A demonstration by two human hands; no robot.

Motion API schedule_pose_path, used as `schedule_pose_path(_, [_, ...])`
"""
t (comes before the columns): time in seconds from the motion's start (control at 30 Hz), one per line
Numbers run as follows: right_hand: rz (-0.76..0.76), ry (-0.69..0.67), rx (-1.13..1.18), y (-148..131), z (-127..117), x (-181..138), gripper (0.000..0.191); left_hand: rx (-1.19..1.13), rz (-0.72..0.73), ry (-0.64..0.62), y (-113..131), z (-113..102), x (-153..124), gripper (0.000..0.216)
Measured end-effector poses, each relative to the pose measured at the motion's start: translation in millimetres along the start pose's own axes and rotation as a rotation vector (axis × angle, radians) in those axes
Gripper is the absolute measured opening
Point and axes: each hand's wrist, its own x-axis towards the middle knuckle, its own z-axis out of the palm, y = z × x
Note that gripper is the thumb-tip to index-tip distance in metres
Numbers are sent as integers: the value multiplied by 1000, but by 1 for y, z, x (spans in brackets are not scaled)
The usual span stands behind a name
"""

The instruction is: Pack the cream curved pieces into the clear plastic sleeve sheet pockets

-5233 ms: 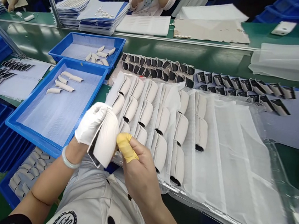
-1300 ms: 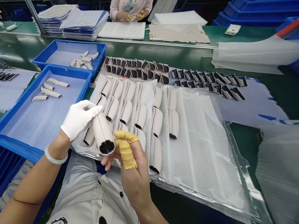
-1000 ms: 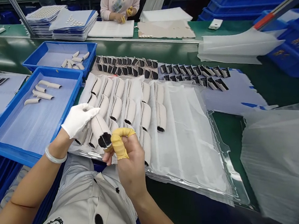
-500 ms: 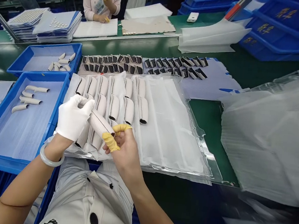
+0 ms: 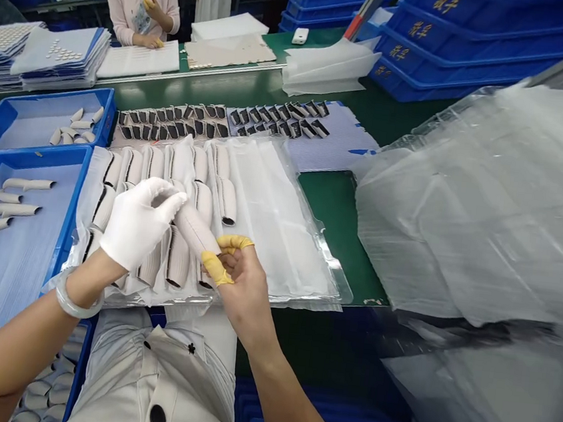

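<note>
Both my hands hold one pale curved sleeve piece just above the near edge of a clear plastic sheet. My left hand, in a white glove, grips its upper end. My right hand, bare with yellow finger cots on thumb and forefinger, pinches its lower end. Rows of similar pale sleeve pieces lie on white foam on that sheet, right under my hands.
Two blue trays with a few pale tubes sit at left. Rows of small dark parts lie beyond the sheet. A big pile of clear plastic bags fills the right. A person in pink works across the green belt.
My head has turned right, so everything slid left and the bag pile came into view. The sleeve piece, a flat open sheet five seconds ago, is now rolled narrow between both hands.
</note>
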Motion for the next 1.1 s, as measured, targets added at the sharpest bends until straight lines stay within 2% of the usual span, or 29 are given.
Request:
schedule_pose_path(0.13, [-189,262,-253,13,-24,0,30,123,236,-231,10,24,28,10])
schedule_pose_path(0.2, [-278,325,-378,20,-34,-2,29,127,269,-338,11,40,42,12])
schedule_pose_path(0.3, [-390,305,-554,31,-44,-6,26,93,277,-455,7,66,53,15])
schedule_pose_path(0.47, [-548,285,-671,43,-52,-16,17,121,376,-564,-13,91,44,15])
schedule_pose_path(0.67, [-763,166,-801,46,-53,-17,25,226,428,-630,-20,94,38,14])
schedule_pose_path(0.87, [-772,100,-980,49,-53,-17,25,268,387,-656,-14,89,39,19])
schedule_pose_path(0.97, [-826,110,-1066,48,-52,-17,22,259,377,-681,-15,81,36,22])
schedule_pose_path(1.1, [-882,155,-1116,47,-47,-13,17,291,481,-683,-19,58,28,22])
